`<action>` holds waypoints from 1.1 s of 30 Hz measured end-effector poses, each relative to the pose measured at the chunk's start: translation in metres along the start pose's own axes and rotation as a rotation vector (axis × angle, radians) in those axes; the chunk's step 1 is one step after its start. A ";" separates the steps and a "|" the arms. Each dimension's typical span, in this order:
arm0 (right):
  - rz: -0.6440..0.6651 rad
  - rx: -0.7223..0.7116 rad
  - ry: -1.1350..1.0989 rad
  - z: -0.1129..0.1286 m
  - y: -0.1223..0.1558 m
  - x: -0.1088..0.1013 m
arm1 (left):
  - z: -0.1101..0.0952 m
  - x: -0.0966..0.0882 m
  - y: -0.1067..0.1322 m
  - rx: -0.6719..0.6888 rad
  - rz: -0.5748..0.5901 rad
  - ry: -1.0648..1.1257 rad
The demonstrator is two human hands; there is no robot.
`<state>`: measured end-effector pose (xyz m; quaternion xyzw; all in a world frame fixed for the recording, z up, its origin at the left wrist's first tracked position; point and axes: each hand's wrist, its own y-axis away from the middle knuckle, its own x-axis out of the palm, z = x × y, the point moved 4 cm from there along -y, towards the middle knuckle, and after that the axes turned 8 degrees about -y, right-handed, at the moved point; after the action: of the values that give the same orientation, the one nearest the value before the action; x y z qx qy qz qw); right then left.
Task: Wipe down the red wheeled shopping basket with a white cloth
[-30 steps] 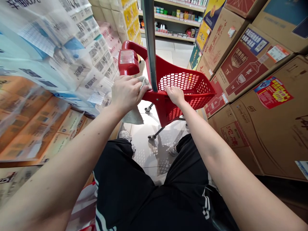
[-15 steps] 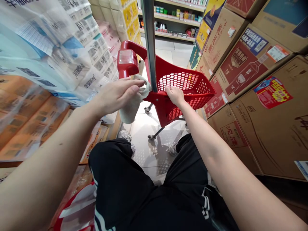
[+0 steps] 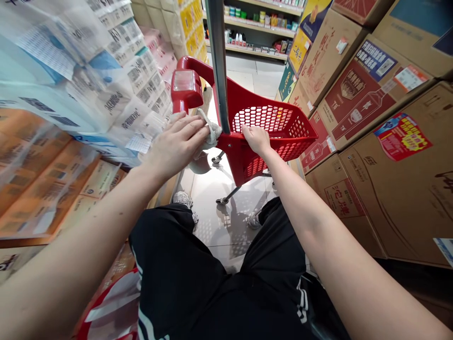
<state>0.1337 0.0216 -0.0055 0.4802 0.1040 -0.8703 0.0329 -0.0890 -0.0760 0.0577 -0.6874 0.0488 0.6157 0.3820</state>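
Shop aisle w/ tiled floor (image 3: 226, 222) is seen, lined by brown cartons (image 3: 399, 189) on one side and shrink-wrapped paper packs (image 3: 81, 80) on the other, w/ stocked shelves (image 3: 255, 28) beyond. Red plastic shopping cart (image 3: 233, 160) is stood on its casters (image 3: 222, 201) just ahead of the sneakers (image 3: 182, 199), its steel pole (image 3: 216, 61) rising from the frame. Off-white cloth (image 3: 212, 130) is held against the red frame beside the pole's foot, under the L hand (image 3: 175, 146); that grip is closed on the cloth, fingers laid nearly flat over it. Basket rim (image 3: 269, 138) is gripped by the R hand (image 3: 256, 139), fingers curled over it. Even pressure is judged best, w/ the cloth kept folded and fingertips worked into the corner at the pole. Cart is best kept braced by the R hand, as the casters could let it roll.
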 end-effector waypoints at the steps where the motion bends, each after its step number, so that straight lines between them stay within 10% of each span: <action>1: -0.003 -0.002 0.001 0.000 0.000 0.000 | -0.004 0.000 0.003 -0.019 -0.021 0.006; 17: -0.022 -0.009 0.004 -0.004 0.003 0.001 | 0.006 0.013 -0.037 -0.086 -0.037 -0.071; 33: -0.030 -0.015 0.004 -0.008 0.009 -0.002 | -0.024 0.014 -0.026 -0.013 -0.148 -0.122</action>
<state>0.1433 0.0148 -0.0093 0.4800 0.1179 -0.8690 0.0234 -0.0526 -0.0660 0.0557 -0.6527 -0.0296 0.6269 0.4245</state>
